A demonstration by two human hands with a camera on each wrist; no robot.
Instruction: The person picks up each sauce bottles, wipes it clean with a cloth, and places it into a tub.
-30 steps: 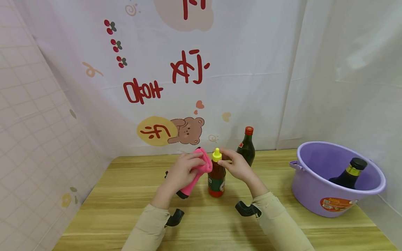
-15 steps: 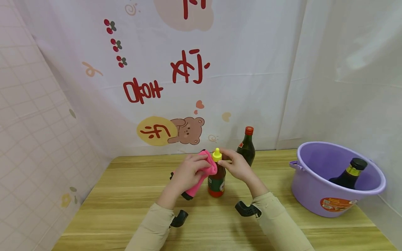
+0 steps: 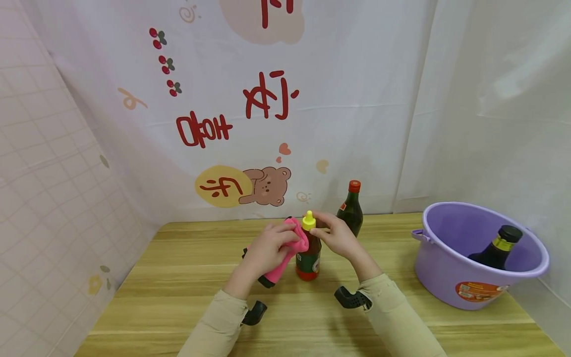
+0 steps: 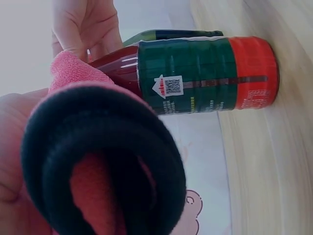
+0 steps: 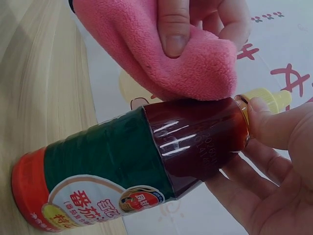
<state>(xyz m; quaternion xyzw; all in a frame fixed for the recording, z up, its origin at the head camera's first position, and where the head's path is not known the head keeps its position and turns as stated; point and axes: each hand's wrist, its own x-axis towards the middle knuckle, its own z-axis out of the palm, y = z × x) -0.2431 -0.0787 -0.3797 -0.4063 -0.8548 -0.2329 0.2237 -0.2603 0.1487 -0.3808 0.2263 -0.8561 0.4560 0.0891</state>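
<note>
Mid-frame in the head view, the left hand [image 3: 266, 249] grips a pink cloth [image 3: 283, 263] against the shoulder of a sauce bottle [image 3: 308, 258], upright on the table [image 3: 178, 277] just below centre; the right hand [image 3: 337, 236] pinches its neck by the yellow cap [image 3: 309, 221]; a purple bucket [image 3: 439, 267] sits lower right

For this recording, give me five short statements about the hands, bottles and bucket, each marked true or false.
1. The left hand holds a pink cloth. True.
2. The right hand steadies the sauce bottle near its yellow cap. True.
3. The cloth touches the sauce bottle's base. False: it touches the upper part, below the cap.
4. A black-capped bottle is in the purple bucket. True.
5. The red-capped bottle lies flat. False: that green bottle stands upright.
</note>
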